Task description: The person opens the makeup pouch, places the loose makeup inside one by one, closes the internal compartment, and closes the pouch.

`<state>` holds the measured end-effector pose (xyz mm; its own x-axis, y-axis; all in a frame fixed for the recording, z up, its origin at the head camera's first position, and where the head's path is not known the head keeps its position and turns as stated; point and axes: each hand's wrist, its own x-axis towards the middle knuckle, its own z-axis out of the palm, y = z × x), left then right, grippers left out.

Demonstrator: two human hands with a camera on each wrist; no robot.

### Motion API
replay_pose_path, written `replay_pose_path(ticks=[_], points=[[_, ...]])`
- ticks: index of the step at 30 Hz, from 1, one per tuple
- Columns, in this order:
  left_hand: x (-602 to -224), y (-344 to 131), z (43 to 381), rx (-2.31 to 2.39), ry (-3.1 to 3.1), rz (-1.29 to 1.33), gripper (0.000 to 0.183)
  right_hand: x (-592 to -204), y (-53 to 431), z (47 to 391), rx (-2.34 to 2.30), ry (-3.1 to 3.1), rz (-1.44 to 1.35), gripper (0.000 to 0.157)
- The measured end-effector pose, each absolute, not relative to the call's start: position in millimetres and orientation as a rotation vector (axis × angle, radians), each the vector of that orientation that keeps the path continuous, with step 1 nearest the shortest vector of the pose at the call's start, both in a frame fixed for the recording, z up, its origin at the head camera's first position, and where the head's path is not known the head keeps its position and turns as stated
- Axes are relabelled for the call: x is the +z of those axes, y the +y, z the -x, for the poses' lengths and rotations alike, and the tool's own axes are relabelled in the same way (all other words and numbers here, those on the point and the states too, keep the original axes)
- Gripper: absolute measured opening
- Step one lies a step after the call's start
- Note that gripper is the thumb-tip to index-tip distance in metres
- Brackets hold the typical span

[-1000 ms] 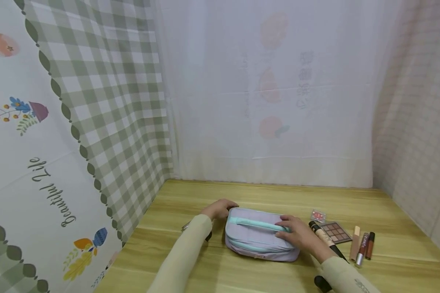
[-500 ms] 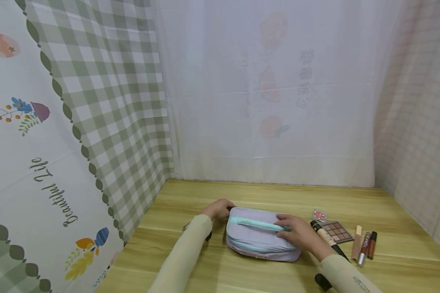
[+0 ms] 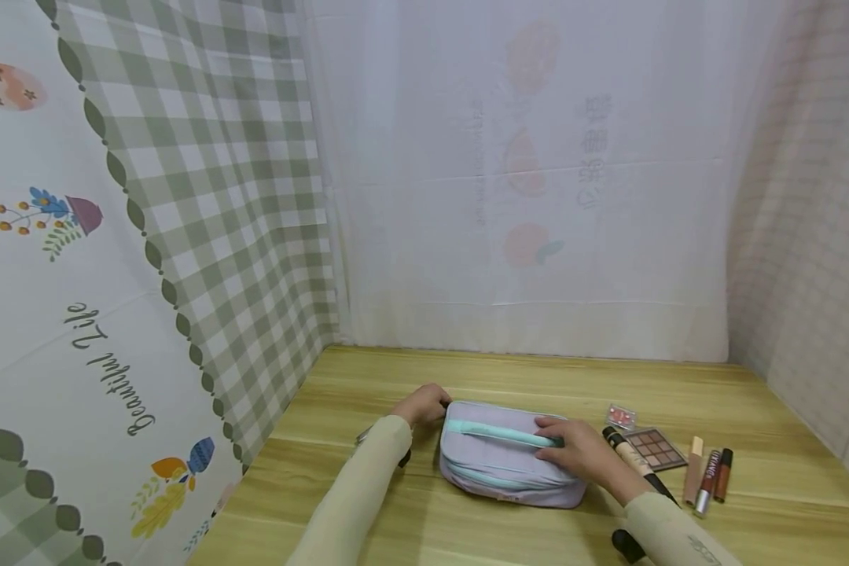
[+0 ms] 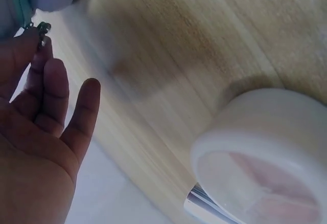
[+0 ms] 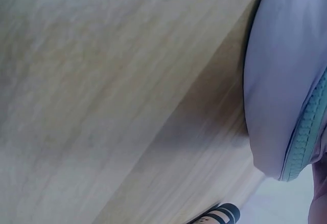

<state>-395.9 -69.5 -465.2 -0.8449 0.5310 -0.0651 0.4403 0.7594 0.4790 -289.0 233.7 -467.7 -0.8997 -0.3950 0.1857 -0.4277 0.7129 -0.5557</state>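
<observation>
A lilac cosmetic bag (image 3: 477, 455) with a mint handle (image 3: 502, 434) and mint zipper trim lies on the wooden table. At its far left corner my left hand (image 3: 423, 405) pinches a small zipper pull (image 4: 44, 28) between thumb and index finger; the other fingers are spread in the left wrist view. My right hand (image 3: 583, 450) rests on the bag's top at the right end of the handle, thumb and fingers lying on either side of it. The right wrist view shows the bag's lilac side and mint zipper (image 5: 302, 139), with little of the hand.
Right of the bag lie an eyeshadow palette (image 3: 654, 448), a small clear case (image 3: 621, 417), a black-and-beige tube (image 3: 630, 453) and several lip tubes (image 3: 708, 481). A black-ended item (image 3: 627, 545) sits by the right sleeve. A white round container (image 4: 265, 152) stands near the left wrist.
The view has shifted slightly, so everything sits a little further right. My left hand keeps to the bag's corner; the right hand stays on its top.
</observation>
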Motion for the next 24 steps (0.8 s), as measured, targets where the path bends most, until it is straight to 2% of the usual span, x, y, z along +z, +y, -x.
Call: replay_pose_path(ticks=[6,12,24], points=[[-463.2,-67.3,392.1,0.692,2.780,-0.719,0.040,-469.7,237.2,290.4,1.011,-2.857,-0.704,0.029],[-467.1,-67.0,393.7,0.680,2.816,-0.722,0.026,-471.4,235.0,290.4,1.022,-2.868,-0.665,0.023],[-466.1,-78.5,389.2,0.632,2.852,-0.715,0.017,-479.4,234.6,290.0,0.939,-2.899,-0.604,0.023]])
